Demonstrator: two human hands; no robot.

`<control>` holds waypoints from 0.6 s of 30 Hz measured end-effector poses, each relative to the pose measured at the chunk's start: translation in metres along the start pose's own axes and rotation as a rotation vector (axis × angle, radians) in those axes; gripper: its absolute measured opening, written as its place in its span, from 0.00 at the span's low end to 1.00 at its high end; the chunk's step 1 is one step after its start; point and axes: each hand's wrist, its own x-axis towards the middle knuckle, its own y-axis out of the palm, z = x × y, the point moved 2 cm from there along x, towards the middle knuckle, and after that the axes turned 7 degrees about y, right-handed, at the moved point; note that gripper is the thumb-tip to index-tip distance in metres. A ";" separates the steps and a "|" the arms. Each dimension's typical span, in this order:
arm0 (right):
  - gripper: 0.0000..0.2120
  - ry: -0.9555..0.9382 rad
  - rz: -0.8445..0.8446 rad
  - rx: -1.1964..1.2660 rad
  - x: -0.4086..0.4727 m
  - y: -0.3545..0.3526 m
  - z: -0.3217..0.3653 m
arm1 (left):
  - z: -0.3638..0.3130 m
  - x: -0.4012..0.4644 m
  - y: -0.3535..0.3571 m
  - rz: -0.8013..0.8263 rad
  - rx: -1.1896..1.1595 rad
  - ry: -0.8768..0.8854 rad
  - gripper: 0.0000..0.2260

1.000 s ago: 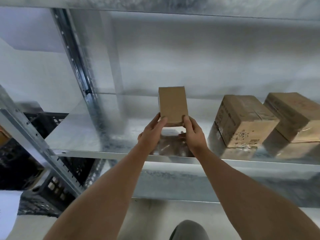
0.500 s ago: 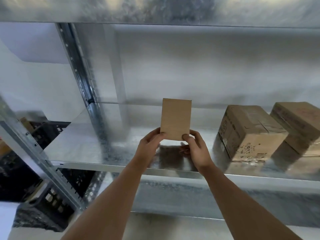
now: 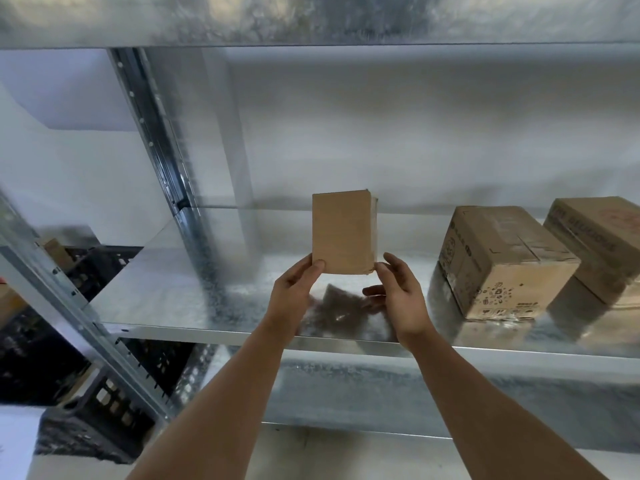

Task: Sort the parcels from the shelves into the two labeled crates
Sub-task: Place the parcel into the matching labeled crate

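A small plain brown cardboard parcel [image 3: 343, 232] is held upright just above the metal shelf [image 3: 194, 296], its flat face toward me. My left hand [image 3: 294, 289] pinches its lower left corner. My right hand [image 3: 398, 292] grips its lower right corner with thumb and fingers. Two larger printed cardboard boxes stand on the same shelf to the right, the nearer one [image 3: 498, 261] and another [image 3: 599, 244] at the frame edge.
A galvanised upright post [image 3: 156, 133] stands at the shelf's left end. Black plastic crates [image 3: 90, 407] sit low on the left, beyond the rack. Another shelf board [image 3: 311, 19] runs overhead. A lower shelf level [image 3: 381, 396] lies under my arms.
The parcel has been lifted off the shelf and turned upright, its flat face now toward me. Both hands stayed on its lower corners.
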 end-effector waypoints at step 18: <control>0.13 0.001 0.044 0.011 -0.009 -0.001 0.002 | 0.015 0.002 0.000 0.056 0.368 0.001 0.24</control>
